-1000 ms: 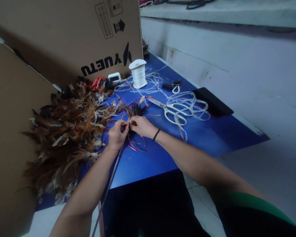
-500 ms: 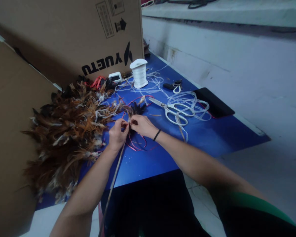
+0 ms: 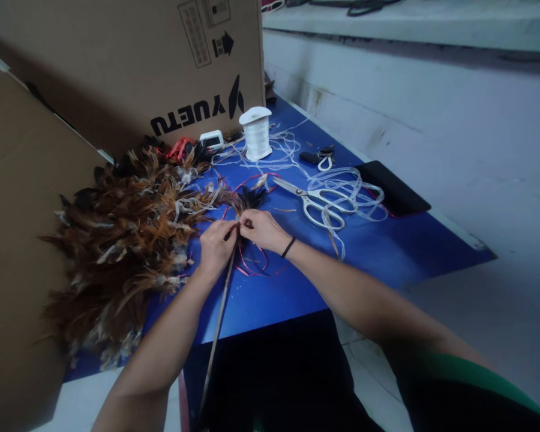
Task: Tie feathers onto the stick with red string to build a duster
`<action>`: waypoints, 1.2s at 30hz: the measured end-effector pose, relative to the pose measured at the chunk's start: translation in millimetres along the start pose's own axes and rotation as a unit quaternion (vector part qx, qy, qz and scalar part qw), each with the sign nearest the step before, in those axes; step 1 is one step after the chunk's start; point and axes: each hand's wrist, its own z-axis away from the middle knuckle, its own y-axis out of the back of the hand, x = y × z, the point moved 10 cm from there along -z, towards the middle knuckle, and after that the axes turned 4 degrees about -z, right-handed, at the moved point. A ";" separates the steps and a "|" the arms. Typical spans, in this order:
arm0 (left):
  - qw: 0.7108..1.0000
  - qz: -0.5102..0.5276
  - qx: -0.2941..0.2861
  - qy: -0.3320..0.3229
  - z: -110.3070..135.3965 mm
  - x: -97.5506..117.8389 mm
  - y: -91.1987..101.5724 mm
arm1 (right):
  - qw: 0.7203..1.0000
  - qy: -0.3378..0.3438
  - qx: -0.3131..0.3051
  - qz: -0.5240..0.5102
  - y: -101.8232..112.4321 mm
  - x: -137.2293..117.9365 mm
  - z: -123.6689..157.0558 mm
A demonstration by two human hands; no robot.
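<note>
My left hand [image 3: 215,245] is closed in a pinch, its fingertips meeting those of my right hand [image 3: 264,231] at the base of a small bunch of dark feathers [image 3: 251,198]. Both hands seem to pinch a thin red ribbon [image 3: 264,262] at that spot; the exact grip is partly hidden by the fingers. Loops of the ribbon lie on the table below and behind the hands. From under the hands a thin stick [image 3: 220,312] slants down over the table's front edge toward my lap.
A large pile of brown feather bunches [image 3: 130,234] covers the left of the blue table [image 3: 270,306]. Scissors [image 3: 317,207], tangled white ribbon [image 3: 364,198], a white ribbon spool [image 3: 256,135], keys [image 3: 317,158] and a black tablet [image 3: 393,187] lie beyond. A cardboard box [image 3: 117,60] stands behind.
My left fingers have shifted slightly and turned at the pinch. The stick's lower end has swung to the right. My right hand stays nearly in place.
</note>
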 end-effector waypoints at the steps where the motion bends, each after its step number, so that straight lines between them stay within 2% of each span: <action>1: 1.000 0.003 0.000 -0.001 -0.2 0.4 0.6 | 1.000 0.000 0.000 -0.001 0.2 -0.4 0.2; 8: 0.999 -0.050 -0.012 -0.004 -0.4 0.9 -1.1 | 1.000 0.001 0.013 0.004 0.7 -2.4 1.9; 13: 0.997 -0.076 0.000 -0.007 0.9 0.3 -2.3 | 1.000 -0.005 0.012 0.000 -0.3 -0.5 1.9; 20: 0.996 -0.083 0.018 -0.014 1.0 0.0 -0.5 | 0.986 -0.072 -0.048 -0.140 -13.5 18.0 2.0; 23: 0.996 -0.081 0.021 -0.019 1.3 0.4 -0.2 | 0.981 -0.087 -0.056 -0.167 -16.7 21.5 1.6; 30: 0.997 -0.071 0.013 -0.018 2.0 0.0 -1.7 | 0.986 -0.090 -0.057 -0.127 -14.9 21.1 1.5; 36: 0.998 -0.058 -0.008 -0.012 2.5 -1.5 -3.8 | 0.998 -0.024 -0.056 -0.034 -7.1 3.3 2.3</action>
